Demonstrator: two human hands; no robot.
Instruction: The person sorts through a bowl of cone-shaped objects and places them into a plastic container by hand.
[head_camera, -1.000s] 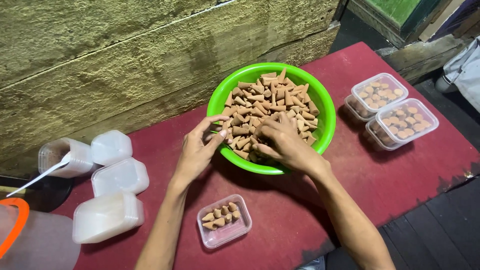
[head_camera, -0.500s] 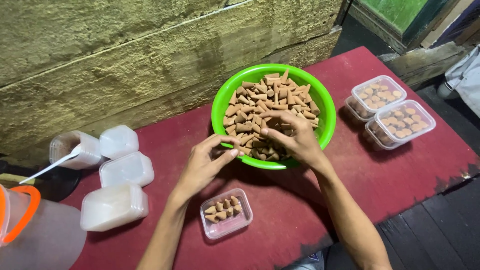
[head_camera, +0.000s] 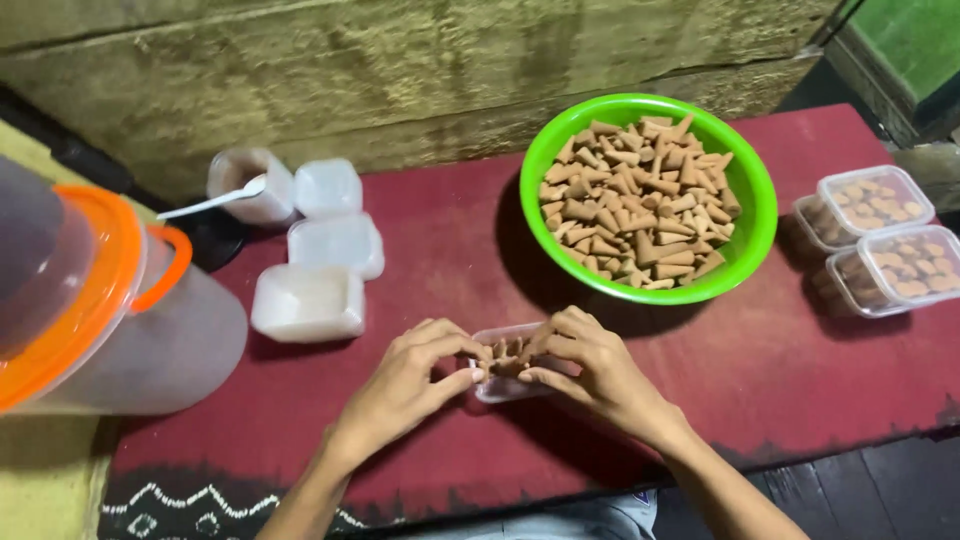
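Observation:
A small clear plastic box (head_camera: 497, 388) lies on the red table near the front edge, partly filled with brown cones. My left hand (head_camera: 405, 385) and my right hand (head_camera: 590, 370) meet over it, fingertips pinching brown cones (head_camera: 508, 352) inside the box. The hands cover most of the box. Behind them stands a bright green bowl (head_camera: 755, 215) heaped with the same brown cones.
Two filled, lidded clear boxes (head_camera: 885, 240) sit at the right edge. Empty white-looking boxes (head_camera: 310, 300) are stacked at the left, one with a white spoon (head_camera: 215, 200). A large clear jug with an orange lid (head_camera: 95, 300) stands at far left. A stone wall runs behind.
Both hands left the green bowl and came down to the small box near the front edge, carrying cones. The camera view shifted, so the bowl now appears farther right.

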